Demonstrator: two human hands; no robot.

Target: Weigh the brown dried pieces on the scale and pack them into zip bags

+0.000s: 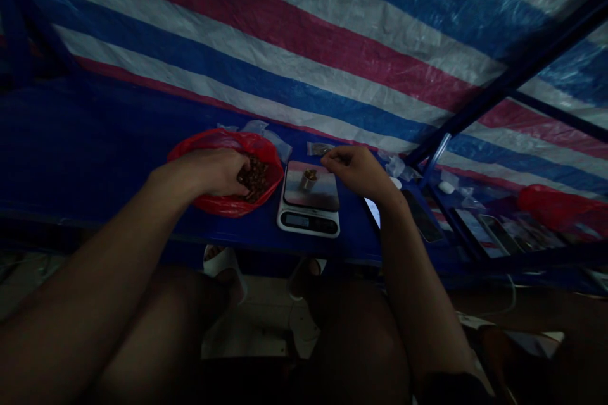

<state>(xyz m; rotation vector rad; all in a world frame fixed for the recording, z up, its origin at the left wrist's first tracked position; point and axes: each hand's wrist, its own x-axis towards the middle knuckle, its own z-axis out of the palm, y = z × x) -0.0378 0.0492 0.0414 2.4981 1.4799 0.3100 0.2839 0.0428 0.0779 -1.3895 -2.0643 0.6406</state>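
My left hand (223, 172) reaches into a red plastic bag (213, 204) filled with small brownish, metallic-looking pieces (257, 178). Its thumb and fingers curl around some of them, with the fingertips partly buried. Right of the bag stands a white digital scale (284, 205) with a display at its front. A small clump of shiny brass-coloured pieces (308, 178) rests on the scale's reflective plate. Over the plate's far right corner, my right hand (354, 168) has thumb and fingers pinched together. Whatever lies between those fingertips is too small and dark to make out.
Behind the scale lies a small clear packet (319, 149). Crumpled clear plastic (268, 136) sits behind the red bag. Phones (422, 215) lie to the right, near a blue metal frame (451, 123). Striped tarpaulin (285, 31) hangs along the back. Another red bag (560, 205) is far right.
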